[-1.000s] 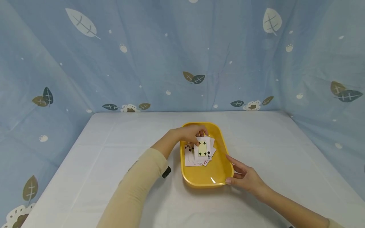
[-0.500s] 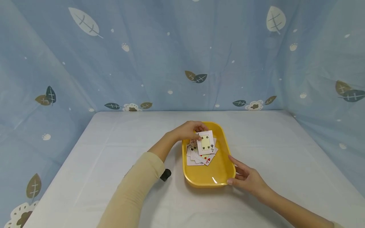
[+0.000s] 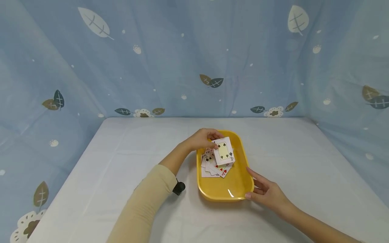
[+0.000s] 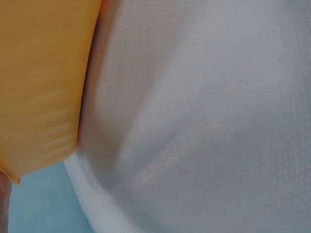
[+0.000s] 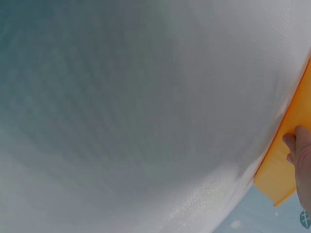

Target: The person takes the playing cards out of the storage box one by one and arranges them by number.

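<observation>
A yellow plastic basin (image 3: pixel 231 184) stands on the white table with several playing cards (image 3: pixel 209 167) lying overlapped in its left part, a five of spades and a four of hearts among them. Over this pile my left hand (image 3: pixel 202 139) pinches a four of spades card (image 3: pixel 224 152) by its upper left edge, face up. My right hand (image 3: pixel 271 194) grips the basin near its front right corner, thumb at the rim and fingers along the outer wall. In the right wrist view, fingers (image 5: pixel 301 145) touch that yellow wall.
A white cloth (image 3: pixel 136 145) covers the table. Behind it hangs a blue curtain (image 3: pixel 170 60) with leaf prints, continuing along both sides. A small black device (image 3: pixel 179 187) sits at the left wrist, just left of the basin.
My left hand has raised the four of spades off the pile, slightly up and to the right, uncovering more of the four of hearts. My right hand keeps its place on the basin.
</observation>
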Demonstrator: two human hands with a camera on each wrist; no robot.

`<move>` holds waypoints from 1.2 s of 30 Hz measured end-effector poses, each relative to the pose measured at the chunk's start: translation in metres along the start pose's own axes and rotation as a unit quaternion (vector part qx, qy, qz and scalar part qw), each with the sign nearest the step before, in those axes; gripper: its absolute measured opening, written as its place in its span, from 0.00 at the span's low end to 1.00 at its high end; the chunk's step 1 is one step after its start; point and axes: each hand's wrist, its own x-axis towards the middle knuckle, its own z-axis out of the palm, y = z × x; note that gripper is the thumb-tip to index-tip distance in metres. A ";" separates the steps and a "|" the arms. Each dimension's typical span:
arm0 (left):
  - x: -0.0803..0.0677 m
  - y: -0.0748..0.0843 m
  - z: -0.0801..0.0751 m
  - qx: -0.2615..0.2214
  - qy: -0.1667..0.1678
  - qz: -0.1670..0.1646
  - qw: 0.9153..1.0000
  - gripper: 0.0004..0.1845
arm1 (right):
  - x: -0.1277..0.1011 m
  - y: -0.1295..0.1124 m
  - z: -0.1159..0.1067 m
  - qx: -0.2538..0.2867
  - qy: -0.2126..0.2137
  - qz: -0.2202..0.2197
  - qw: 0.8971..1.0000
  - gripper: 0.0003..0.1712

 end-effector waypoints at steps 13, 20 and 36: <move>-0.003 -0.001 -0.005 -0.018 0.025 -0.008 0.999 0.19 | 0.002 0.000 0.001 0.001 0.000 0.002 1.000 0.49; -0.007 0.001 -0.011 -0.011 0.042 0.011 0.999 0.18 | 0.002 0.000 0.000 -0.009 0.003 0.004 1.000 0.49; -0.030 0.009 -0.053 -0.021 0.082 0.003 0.996 0.18 | 0.000 0.000 0.000 -0.004 0.004 0.007 1.000 0.48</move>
